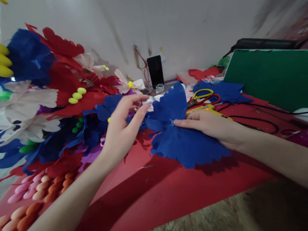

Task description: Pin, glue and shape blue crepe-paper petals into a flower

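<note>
My right hand grips a blue butterfly-shaped cut-out with scalloped edges, holding it just above the red table. The thumb lies beside a small whitish, shiny patch at the cut-out's middle; the other fingers are partly hidden behind it. Left of the cut-out, my left hand is raised with thumb and forefinger apart, and nothing shows between them. Behind its fingertips is something white that I cannot make out. A thin, needle-like piece lies on the table below.
Blue, red and white butterflies with bead-like bodies crowd the left. Strips of pink and orange beads lie at front left. Scissors, a yellow tool and black cables are at right, before a green board. A phone leans on the wall.
</note>
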The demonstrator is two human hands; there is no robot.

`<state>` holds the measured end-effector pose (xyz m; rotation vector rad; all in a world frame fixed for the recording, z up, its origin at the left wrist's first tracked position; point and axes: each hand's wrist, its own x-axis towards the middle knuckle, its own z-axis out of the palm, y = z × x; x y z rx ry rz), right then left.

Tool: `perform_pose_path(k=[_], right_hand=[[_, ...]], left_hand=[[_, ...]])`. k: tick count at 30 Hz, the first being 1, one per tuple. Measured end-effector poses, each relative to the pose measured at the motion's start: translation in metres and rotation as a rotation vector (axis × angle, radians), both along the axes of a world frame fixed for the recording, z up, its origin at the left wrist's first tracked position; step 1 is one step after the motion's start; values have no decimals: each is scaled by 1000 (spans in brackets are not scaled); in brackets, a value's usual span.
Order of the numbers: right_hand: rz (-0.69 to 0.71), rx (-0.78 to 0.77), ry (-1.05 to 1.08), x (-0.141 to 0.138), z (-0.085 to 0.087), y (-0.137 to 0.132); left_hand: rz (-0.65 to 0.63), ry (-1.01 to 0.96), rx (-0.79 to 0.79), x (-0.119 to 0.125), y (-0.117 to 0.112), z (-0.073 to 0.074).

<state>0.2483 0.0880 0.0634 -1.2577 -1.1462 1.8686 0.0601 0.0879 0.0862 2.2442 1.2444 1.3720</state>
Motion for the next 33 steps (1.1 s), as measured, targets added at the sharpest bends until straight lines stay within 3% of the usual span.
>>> perform_pose_path(k=[2,4,6,9,13,18,21,23,26,28,33], right_hand=[[-24,-39,59,-1,-2,1],[-34,-44,143,-3,-3,1],[-58,-18,210,-4,-5,1],[-108,89,287,-7,-7,0],[-131,189,372,-12,-8,-4],[-184,261,73,-12,0,-10],[-69,532,-305,-8,5,-14],[-13,883,-569,-5,6,-16],[-143,1527,-873,0,3,-19],[-181,1799,-1032,2,1,-18],[-53,1911,-1201,7,-3,-9]], left_hand=[[-45,110,252,0,-6,3],[-229,307,287,2,-16,6],[-311,473,235,7,-26,7],[-265,612,272,17,-35,2],[-139,636,400,22,-32,-11],[-37,637,462,14,-21,-16],[-6,613,455,7,-14,-15],[39,607,440,4,-12,-14],[25,641,445,5,-13,-14],[-38,676,469,7,-17,-15],[-156,710,541,17,-30,-12]])
